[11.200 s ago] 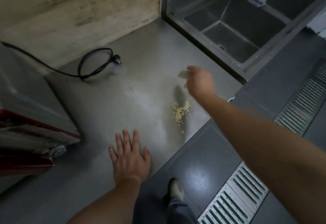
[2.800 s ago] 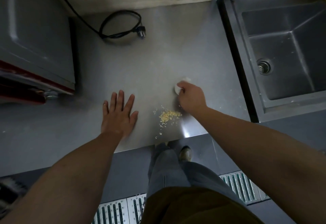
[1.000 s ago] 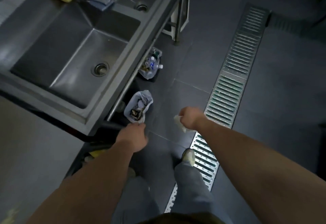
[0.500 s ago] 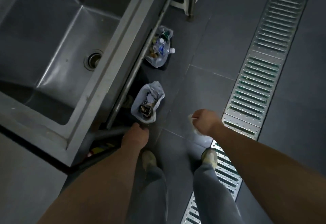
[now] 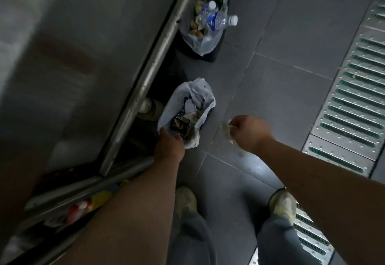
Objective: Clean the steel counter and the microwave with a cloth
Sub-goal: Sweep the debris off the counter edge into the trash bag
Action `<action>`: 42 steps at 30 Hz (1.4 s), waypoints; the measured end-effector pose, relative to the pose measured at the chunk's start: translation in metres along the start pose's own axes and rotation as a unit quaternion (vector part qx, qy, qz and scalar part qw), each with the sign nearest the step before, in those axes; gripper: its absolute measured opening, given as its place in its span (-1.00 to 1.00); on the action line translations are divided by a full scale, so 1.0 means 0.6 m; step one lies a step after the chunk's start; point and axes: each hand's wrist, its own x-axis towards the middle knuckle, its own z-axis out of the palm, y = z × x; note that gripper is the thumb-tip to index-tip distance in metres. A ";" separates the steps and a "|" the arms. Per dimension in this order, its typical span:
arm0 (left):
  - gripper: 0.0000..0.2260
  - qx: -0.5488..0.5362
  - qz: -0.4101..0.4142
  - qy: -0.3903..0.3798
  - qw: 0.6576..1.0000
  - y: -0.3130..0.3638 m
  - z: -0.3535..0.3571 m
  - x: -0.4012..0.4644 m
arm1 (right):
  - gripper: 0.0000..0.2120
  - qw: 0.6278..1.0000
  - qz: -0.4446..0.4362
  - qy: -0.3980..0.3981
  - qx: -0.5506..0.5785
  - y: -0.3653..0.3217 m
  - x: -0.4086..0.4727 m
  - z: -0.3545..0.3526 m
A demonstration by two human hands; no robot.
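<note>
- View looks straight down past the steel counter's front edge to a dark tiled floor; the counter fills the frame from 9 to 11 o'clock.
- Left hand sits near frame centre, slightly toward 7 o'clock, at the near rim of a small waste bin lined with a pale plastic bag. Fingers point down toward the bin and are hidden from above; cannot tell whether they are curled, or whether they hold anything or touch the bag.
- Right hand lies toward 3 o'clock of the left hand, over bare floor, well apart from the bin. Fingers are curled into a fist around a crumpled pale cloth, which pokes out on the hand's 9 o'clock side.
- The cloth is off the counter, held above the floor, just beside the bin's 3 o'clock edge.
- Bin contents: dark wrappers and scraps, blurred.
- Second bin at 12 o'clock, also bagged, holds a clear plastic bottle with a white cap.
- Metal drain grate runs from 1 to 4 o'clock.
- Two shoes and grey trouser legs at 6 o'clock; the right shoe rests on the grate's edge.
- Under the counter at 8 o'clock: blurred red and yellow items on a lower shelf.
</note>
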 end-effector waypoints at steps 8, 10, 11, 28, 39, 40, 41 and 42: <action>-0.31 -0.085 -0.032 0.067 0.994 -0.063 0.116 0.083 | -0.81 0.999 -0.013 0.024 0.027 0.031 0.097 0.092; -0.29 -0.081 -0.026 0.078 0.993 -0.069 0.142 0.088 | -0.82 0.999 -0.010 0.026 0.036 0.042 0.104 0.115; -0.28 -0.085 -0.017 0.091 0.992 -0.071 0.153 0.092 | -0.82 0.999 -0.009 0.023 0.039 0.047 0.106 0.127; -0.27 -0.151 0.065 0.094 0.982 -0.090 0.125 0.164 | -0.81 0.995 0.014 0.039 0.093 0.037 0.105 0.196; -0.26 -0.123 0.120 0.083 0.982 -0.087 0.123 0.182 | -0.79 0.995 0.018 0.017 0.093 0.044 0.092 0.204; -0.25 -0.126 0.128 0.085 0.980 -0.087 0.123 0.183 | -0.78 0.995 0.022 0.010 0.097 0.044 0.091 0.206; -0.23 -0.126 0.138 0.088 0.978 -0.087 0.123 0.184 | -0.78 0.995 0.023 0.005 0.101 0.044 0.090 0.209; -0.21 -0.122 0.144 0.091 0.978 -0.088 0.124 0.185 | -0.78 0.994 0.025 0.003 0.106 0.045 0.090 0.211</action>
